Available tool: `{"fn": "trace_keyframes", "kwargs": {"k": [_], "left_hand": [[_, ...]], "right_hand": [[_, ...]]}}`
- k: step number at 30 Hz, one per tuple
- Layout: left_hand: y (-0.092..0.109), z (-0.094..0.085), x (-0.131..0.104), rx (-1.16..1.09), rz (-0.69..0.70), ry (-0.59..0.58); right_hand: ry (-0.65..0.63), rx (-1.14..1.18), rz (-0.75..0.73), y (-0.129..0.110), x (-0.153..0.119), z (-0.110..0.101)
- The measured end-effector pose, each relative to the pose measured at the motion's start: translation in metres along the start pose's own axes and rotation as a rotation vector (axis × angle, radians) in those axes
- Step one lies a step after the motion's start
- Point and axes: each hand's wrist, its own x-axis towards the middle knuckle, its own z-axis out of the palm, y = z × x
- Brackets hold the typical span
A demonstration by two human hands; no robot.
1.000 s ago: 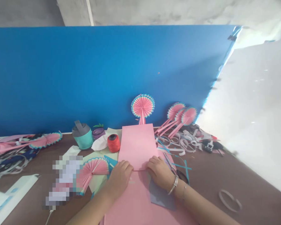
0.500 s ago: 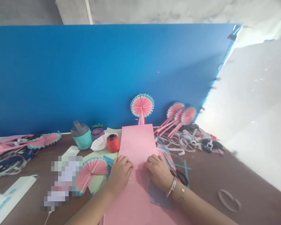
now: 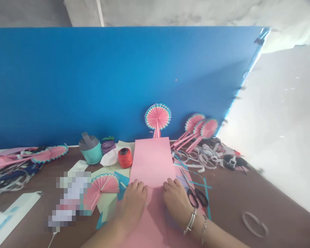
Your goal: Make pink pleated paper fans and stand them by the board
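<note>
A sheet of pink paper (image 3: 152,162) lies upright in the middle of the table, with more pink paper under and in front of it. My left hand (image 3: 134,203) is on its near left part, fingers curled and closed at the near edge. On the opposite side, my right hand (image 3: 177,199) has its fingers closed on the same edge. Thumbs and fingertips are partly hidden. Black-handled scissors (image 3: 195,195) lie just right of my right hand. A half-spread pink paper fan (image 3: 107,184) rests left of my left hand.
Behind the paper, a round pink fan (image 3: 158,116) leans on the blue partition (image 3: 119,79). More fans (image 3: 208,128) stand right, above curled paper strips (image 3: 206,156). Left are a red thread spool (image 3: 125,159), a teal cup (image 3: 91,153) and a purple pot (image 3: 108,147).
Both hands have drawn slightly toward me along the pink paper, fingers more curled. The scissors show more fully beside my right hand. The view has shifted a little.
</note>
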Motion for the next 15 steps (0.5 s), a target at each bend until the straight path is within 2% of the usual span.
{"fn": "trace_keyframes", "kwargs": {"k": [4,8,13,15], "left_hand": [[-0.006,-0.007,-0.004,-0.026,-0.097,-0.083],[-0.012,-0.01,-0.005,-0.025,-0.158,-0.147],[-0.014,-0.011,-0.005,0.081,-0.074,-0.07],[-0.015,-0.011,-0.005,0.126,-0.029,-0.041]], "right_hand": [[-0.116,-0.017,0.165,0.005,-0.006,-0.012],[-0.134,-0.053,0.226,0.01,-0.007,-0.017],[-0.104,-0.045,0.217,0.014,-0.007,-0.012],[-0.003,-0.07,0.243,0.015,-0.007,-0.009]]}}
